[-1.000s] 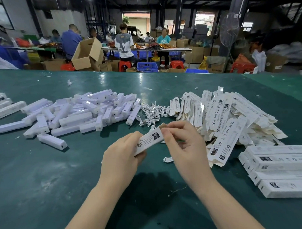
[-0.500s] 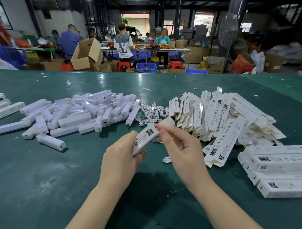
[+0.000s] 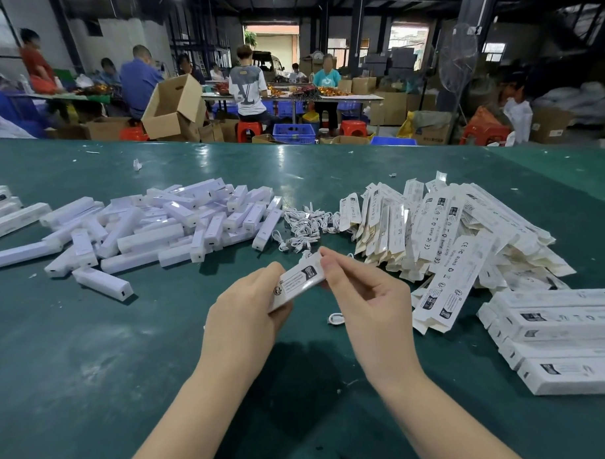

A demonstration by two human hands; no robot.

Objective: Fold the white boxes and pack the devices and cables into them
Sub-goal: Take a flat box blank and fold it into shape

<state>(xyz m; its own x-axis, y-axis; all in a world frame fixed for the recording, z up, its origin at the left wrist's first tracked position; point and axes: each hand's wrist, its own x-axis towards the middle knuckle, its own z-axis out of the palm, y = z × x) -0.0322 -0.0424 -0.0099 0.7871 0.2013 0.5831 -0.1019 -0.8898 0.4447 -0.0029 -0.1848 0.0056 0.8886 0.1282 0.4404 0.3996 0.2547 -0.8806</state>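
My left hand [image 3: 244, 308] grips the lower end of a white box [image 3: 297, 281] with black print, held slantwise above the green table [image 3: 92, 339]. My right hand [image 3: 368, 301] pinches the box's upper end with thumb and forefinger. A heap of white devices [image 3: 150, 227] lies at the left middle. A tangle of white cables [image 3: 304, 225] sits just beyond the box. Flat unfolded boxes [image 3: 449, 238] are piled to the right. One loose coiled cable [image 3: 335, 319] lies on the table under my right hand.
Folded boxes [image 3: 565, 337] are stacked at the right edge. More white boxes [image 3: 2, 212] lie at the far left. Beyond the table's far edge, several people sit at other tables among cardboard cartons [image 3: 173, 106] and stools.
The box's far end rose and tilted more steeply. My right hand shifted from covering the box's end to pinching its top corner. My left hand kept its grip.
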